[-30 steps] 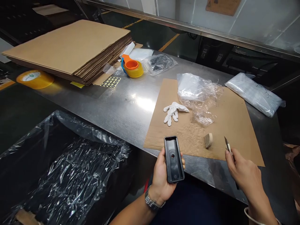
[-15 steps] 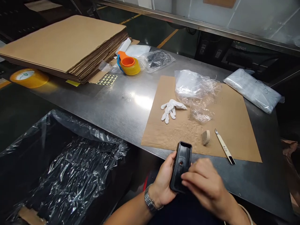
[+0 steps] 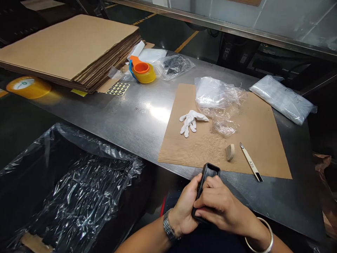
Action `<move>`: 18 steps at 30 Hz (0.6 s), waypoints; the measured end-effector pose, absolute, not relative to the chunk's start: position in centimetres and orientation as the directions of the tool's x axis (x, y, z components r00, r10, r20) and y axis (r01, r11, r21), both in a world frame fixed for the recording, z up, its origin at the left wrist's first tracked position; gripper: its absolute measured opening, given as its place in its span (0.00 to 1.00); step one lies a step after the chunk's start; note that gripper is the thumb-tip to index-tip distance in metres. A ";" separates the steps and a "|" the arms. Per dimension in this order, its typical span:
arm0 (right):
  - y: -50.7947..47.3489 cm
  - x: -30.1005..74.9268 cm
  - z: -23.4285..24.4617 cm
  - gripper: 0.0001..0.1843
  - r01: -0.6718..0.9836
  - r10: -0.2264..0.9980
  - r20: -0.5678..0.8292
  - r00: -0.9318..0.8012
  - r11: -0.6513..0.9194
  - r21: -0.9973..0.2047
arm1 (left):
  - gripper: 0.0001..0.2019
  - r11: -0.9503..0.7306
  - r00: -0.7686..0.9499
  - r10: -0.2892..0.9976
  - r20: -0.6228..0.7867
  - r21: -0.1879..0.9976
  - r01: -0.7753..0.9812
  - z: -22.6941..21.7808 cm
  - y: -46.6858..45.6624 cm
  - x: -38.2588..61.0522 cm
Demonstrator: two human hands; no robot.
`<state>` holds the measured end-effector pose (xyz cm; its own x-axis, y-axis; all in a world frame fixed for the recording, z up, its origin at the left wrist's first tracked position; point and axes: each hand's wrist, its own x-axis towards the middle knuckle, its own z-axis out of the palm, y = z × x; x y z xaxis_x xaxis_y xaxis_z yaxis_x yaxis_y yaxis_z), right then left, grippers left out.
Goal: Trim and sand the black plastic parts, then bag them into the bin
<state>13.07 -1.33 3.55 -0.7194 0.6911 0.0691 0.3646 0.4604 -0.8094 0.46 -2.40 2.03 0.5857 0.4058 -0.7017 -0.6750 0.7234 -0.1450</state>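
My left hand (image 3: 184, 207) is wrapped round a hollow, rectangular black plastic part (image 3: 210, 169), gripping it by its long left side near the table's front edge. My right hand (image 3: 219, 205) lies across the part with curled, closed fingers pressed into its open side. Whatever those fingertips pinch, if anything, is hidden. Beyond the part, a small beige block (image 3: 230, 152) with a rounded edge rests on a cardboard sheet (image 3: 189, 153). To its right lies a pale-handled cutting tool (image 3: 251, 162) marked A26. A white glove (image 3: 191, 122) sits farther back on the cardboard.
Crumpled clear plastic bags (image 3: 216, 96) lie on the cardboard, with a wrapped white bundle (image 3: 283, 100) at right. A tape dispenser (image 3: 142, 70) and a stack of cardboard (image 3: 68, 49) occupy the left. Below stands a bin lined with clear plastic (image 3: 84, 189).
My right hand has moved up and left onto the black part, its fingers now pressed into the hollow. The part has shifted slightly right and is more covered.
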 end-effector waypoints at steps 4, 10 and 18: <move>-1.0 12.9 3.7 0.05 0.363 0.730 0.075 -0.680 0.423 -0.830 | 0.19 0.712 0.515 0.454 -0.727 -0.050 -0.700 2.2 -2.4 0.7; 0.5 14.0 3.0 0.07 0.406 0.780 0.138 -0.610 0.458 -0.791 | 0.19 0.767 0.447 0.446 -0.775 0.074 -0.637 2.3 -3.1 0.8; 2.3 14.2 1.9 0.07 0.552 0.901 0.200 -0.384 0.398 -0.732 | 0.25 0.817 0.454 0.442 -0.774 0.137 -0.560 1.7 -3.8 0.5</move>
